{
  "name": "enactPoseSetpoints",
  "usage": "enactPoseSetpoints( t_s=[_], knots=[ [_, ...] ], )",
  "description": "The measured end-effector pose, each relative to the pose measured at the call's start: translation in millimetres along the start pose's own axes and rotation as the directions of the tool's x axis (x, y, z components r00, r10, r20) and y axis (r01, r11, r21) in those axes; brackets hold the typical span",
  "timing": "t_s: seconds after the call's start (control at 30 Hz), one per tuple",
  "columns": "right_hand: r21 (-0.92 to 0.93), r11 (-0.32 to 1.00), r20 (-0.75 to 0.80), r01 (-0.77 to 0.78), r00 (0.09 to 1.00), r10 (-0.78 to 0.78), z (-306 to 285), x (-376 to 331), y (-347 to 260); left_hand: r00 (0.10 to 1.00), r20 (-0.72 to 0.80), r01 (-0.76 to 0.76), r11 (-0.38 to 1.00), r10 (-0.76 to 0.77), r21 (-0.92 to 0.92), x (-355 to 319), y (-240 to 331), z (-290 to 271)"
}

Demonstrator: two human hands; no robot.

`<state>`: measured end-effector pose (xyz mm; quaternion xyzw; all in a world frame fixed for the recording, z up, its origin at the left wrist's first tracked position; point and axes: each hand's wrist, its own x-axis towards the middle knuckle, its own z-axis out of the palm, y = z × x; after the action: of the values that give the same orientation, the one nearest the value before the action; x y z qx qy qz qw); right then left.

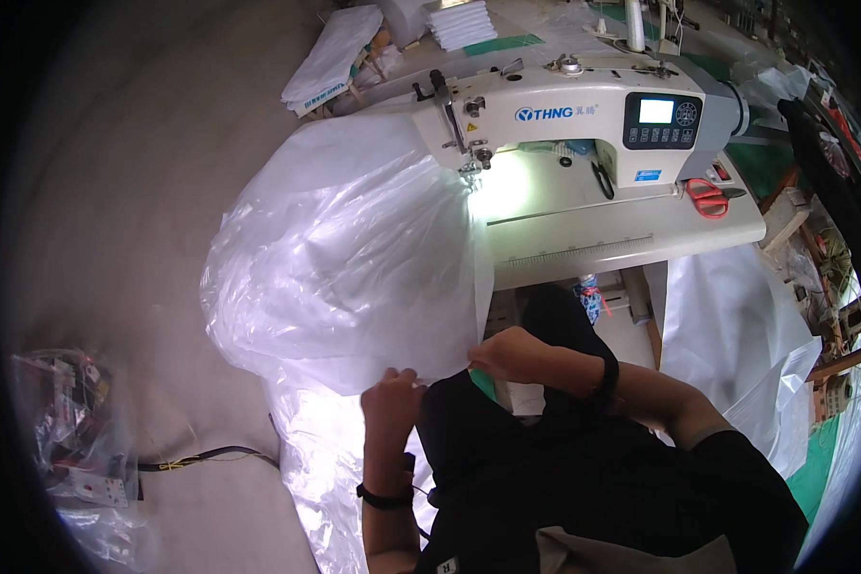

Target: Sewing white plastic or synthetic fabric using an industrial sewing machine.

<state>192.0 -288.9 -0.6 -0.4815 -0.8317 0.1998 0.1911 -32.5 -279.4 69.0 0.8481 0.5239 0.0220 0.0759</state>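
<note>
A white industrial sewing machine (584,120) stands on a pale desk (631,239), its lamp lighting the needle area at its left end. From under that needle a large bundle of clear plastic sheeting (344,268) billows out to the left of the machine and hangs down off the desk edge toward the floor (143,191).

Both hands hold the lower hem of the sheeting, well below the machine. The left hand (392,392) has its fingers curled shut around a fold of the plastic; a dark band sits on that wrist. The right hand (507,356) pinches the sheet's edge just to the right of the left hand, fingers closed on it, with a black band on its wrist too.

On the machine's right half sits a dark control panel (662,120) with a small bright screen and rows of buttons; a small blue rectangular label (648,175) sits just below it, and a blue logo mark lies on the arm to the panel's left. A small yellow triangular warning sticker (471,127) is on the head near the needle. Red-handled scissors (708,198) lie on the desk at the machine's right foot. Behind the machine, to its upper left, a stack of folded white cloth (459,24) and a white sack with blue print (333,57) rest. Far to the machine's lower left, on the floor, lies a clear bag of small packaged items (77,450). More white sheeting (737,325) hangs below the desk's right end.
</note>
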Motion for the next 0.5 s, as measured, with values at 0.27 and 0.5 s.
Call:
enactPoseSetpoints(
  t_s=[0.27,0.5],
  knots=[
    [0.064,0.997,-0.164,0.044,0.986,-0.033,-19,-18,25,0.886,-0.426,0.263,0.955,-0.184,0.136,-48,-124,4],
    [0.980,0.199,-0.119,-0.018,0.747,0.654,-37,-117,117,-0.143,-0.167,0.479,0.080,-0.975,-0.874,-280,-465,-66]
  ],
)
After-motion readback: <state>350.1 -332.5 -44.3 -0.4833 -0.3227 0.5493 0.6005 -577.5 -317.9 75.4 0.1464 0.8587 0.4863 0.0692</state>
